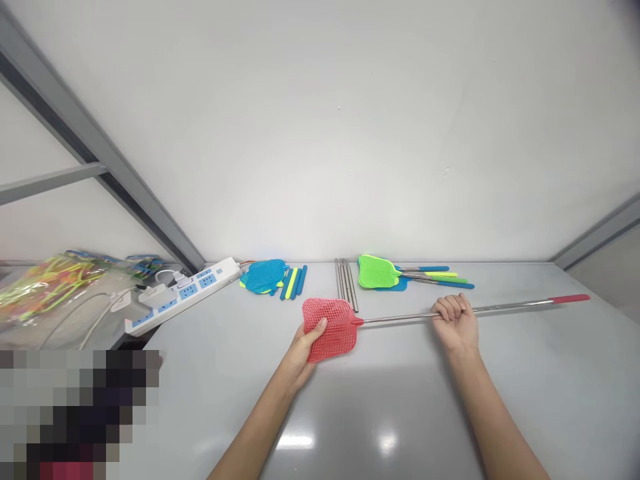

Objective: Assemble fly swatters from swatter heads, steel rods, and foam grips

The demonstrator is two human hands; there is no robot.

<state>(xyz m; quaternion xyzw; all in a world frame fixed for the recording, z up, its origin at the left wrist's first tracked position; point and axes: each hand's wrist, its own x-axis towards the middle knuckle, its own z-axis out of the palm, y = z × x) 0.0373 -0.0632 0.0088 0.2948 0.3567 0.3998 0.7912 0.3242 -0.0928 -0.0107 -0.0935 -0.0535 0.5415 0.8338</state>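
Note:
A red fly swatter [336, 333] with a long metal telescopic rod and a red grip at its right end is held level above the grey table. My left hand [304, 350] grips its mesh head, thumb on top and fingers beneath. Around the extended rod, my right hand [456, 323] is closed near the middle. Behind it lie a green fly swatter [379, 273] and others with blue, yellow and green grips. Several bare metal rods [347, 283] lie left of these. Blue and yellow grip sleeves [294, 283] rest beside a pile of blue and yellow swatter heads [265, 276].
A white power strip [183, 298] with plugs and cables lies along the left side of the table [400, 420]. Farther left is a clear plastic bag [50, 293] of colourful items. A wall [350, 133] rises behind, and grey metal posts [115, 173] frame the sides.

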